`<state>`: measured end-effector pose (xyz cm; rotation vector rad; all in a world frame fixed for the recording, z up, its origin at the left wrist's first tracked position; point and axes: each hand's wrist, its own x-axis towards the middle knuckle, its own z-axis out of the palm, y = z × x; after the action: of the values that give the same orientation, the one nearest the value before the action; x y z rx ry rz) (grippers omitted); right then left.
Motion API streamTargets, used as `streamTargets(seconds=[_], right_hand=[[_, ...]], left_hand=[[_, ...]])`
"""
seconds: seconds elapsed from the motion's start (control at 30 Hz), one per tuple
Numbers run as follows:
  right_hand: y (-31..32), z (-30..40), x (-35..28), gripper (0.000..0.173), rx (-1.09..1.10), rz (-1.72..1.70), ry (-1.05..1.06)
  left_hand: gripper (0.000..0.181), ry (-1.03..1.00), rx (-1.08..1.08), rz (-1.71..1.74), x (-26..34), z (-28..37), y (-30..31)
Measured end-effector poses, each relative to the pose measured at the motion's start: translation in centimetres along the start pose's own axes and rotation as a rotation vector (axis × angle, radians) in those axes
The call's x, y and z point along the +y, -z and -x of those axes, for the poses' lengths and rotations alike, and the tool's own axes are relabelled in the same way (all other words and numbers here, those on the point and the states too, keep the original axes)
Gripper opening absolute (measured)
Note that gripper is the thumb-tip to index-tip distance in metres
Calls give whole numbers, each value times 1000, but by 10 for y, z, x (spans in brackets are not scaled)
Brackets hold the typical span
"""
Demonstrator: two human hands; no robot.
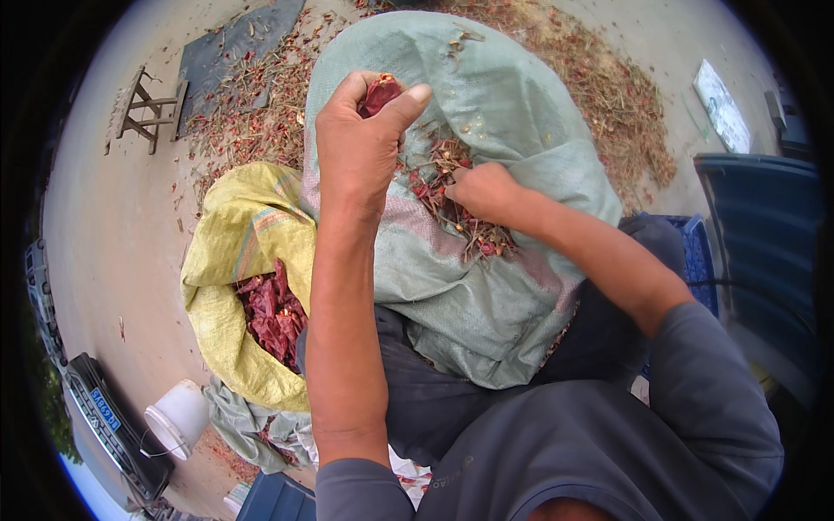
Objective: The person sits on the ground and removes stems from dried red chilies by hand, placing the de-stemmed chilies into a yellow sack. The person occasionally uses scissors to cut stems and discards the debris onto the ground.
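Note:
A pale green woven sack (456, 338) lies across my lap, with a heap of dried red chili pieces, stems and seeds (485, 238) on it. My left hand (365, 124) is raised over the sack's upper left part, its thumb and fingers closed around dried red chilies (379, 95). At the heap's right side, my right hand (485, 189) touches the chili scraps with bent fingertips; whether it grips a piece is hidden. To the left stands a yellow woven sack (228, 338), its mouth open and dark red dried chilies (273, 316) inside.
Chili stems and scraps (612, 111) cover the ground beyond the sack. A wooden stool (146, 111) and a dark sheet (225, 58) are at the upper left. A white bucket (179, 417) stands lower left, near a parked vehicle (104, 423). A blue bin (769, 241) is at the right.

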<state>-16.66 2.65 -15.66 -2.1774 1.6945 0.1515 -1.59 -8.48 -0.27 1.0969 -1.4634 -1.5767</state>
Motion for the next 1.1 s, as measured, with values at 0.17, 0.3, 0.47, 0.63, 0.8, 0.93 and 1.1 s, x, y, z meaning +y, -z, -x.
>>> streamTargets(seconds=[0.17,0.3,0.47,0.63,0.8,0.93,1.1], right_hand=[[47,5,15,19,369,-410,-125],[91,11,26,26,267,-868,-356],[117,22,23,24,106,-1753,-365],[125,25,24,16,26,-1972,-379],[130,27,25,16,-49,-2048,-353],[130,28,20,11,-19,-1962,-367],[135,29,16,24,446,-1243,-191]], left_hand=[[20,72,-34,-232,-3,-5,6],[19,97,-90,-338,-10,-5,1],[24,-136,-181,-466,-13,3,-13],[41,-371,-333,-554,-9,7,-20],[40,-452,-442,-537,-6,8,-20],[30,-435,-335,-491,-11,10,-28],[16,-264,-187,-561,-11,6,-21]])
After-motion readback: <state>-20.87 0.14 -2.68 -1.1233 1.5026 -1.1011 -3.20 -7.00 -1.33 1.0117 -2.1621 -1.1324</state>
